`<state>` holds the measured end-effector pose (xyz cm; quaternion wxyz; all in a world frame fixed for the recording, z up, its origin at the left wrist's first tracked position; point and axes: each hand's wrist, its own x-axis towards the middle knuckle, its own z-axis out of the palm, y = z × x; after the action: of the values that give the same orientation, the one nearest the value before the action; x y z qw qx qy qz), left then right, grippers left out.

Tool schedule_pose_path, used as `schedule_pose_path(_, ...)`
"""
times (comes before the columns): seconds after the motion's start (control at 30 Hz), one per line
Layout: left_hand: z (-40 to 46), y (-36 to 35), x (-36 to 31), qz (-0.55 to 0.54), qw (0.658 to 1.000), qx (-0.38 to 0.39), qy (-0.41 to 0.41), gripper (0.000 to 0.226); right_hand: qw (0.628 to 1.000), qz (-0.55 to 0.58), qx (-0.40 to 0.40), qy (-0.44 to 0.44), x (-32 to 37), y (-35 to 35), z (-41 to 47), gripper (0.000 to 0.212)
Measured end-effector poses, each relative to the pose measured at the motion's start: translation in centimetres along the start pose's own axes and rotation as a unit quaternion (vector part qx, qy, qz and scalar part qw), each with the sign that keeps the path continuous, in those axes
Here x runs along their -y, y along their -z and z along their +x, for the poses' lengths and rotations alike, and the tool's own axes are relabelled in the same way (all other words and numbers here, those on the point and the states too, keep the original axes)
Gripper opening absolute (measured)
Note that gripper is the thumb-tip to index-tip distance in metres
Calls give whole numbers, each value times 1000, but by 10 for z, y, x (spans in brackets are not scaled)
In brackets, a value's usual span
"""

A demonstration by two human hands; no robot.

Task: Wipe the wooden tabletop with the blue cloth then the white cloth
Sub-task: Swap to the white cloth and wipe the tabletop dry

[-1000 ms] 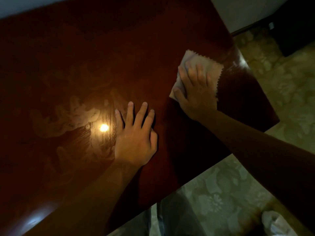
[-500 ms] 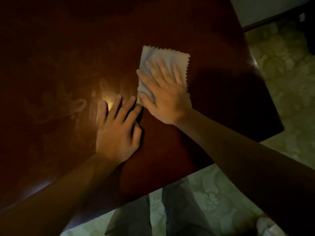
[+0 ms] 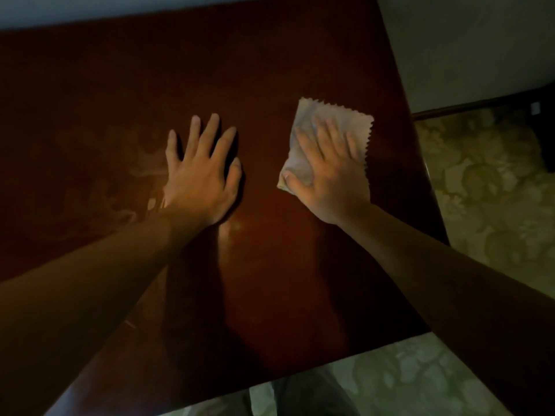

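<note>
While pressing flat: right hand [image 3: 327, 175] lies palm down on the white cloth [image 3: 327, 121], pinning it to the desk.
Right fingers: straight fingers [image 3: 322, 136], slightly spread, laid across the cloth's middle; thumb out to the left on the cloth's near-left corner. Nothing curled round the fabric.
Left fingers: fingers [image 3: 207, 133] straight and fanned apart, tips pointing to the far side, thumb out to the right.
Left hand: left hand [image 3: 199, 181] rests flat on bare wood, holding nothing, left of the cloth and apart from it, a strip of wood between the two hands.
White cloth: pale, small, roughly square, zigzag-cut edges plain along the far and right sides. Lies flat on the right part of the desk, near the right edge but not over it. Looks faintly yellowish in the dim light.
Desk: dark reddish-brown polished wooden desk [image 3: 120, 100], faint cloudy smears on the surface left of the left hand, a dull sheen just near the left wrist.
Arms: both forearms bare, reaching in from the near side, casting dark shadows on the wood.
Floor: pale patterned floor [image 3: 486, 190] beyond the desk's right and near edges.
Wall: plain light wall [image 3: 465, 40] at far right, dark skirting strip at its foot.
Person: dark trouser legs just visible below the desk's near edge.
</note>
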<state>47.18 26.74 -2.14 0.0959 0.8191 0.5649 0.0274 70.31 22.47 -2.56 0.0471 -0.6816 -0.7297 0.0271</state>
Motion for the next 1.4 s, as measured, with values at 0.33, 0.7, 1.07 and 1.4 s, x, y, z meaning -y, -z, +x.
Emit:
schedule_pose_path(0.33, 0, -3, -1, -3, 1000, -15, 10, 60, 1000, 16, 6, 10, 19, 0, -15, 73)
schedule_pose_path(0.7, -1, 2, -6, -16, 999, -25, 26, 60, 991, 47, 3, 124, 34, -7, -33, 70)
schedule_pose_path(1.07, -1, 1, -5, -25, 999, -32, 26, 59, 995, 9, 73, 65, 23, -1, 77, 79)
schedule_pose_path(1.4, -1, 3, -6, -26, 999, -25, 31, 59, 992, 49, 36, 110, 33, 2, 19, 67)
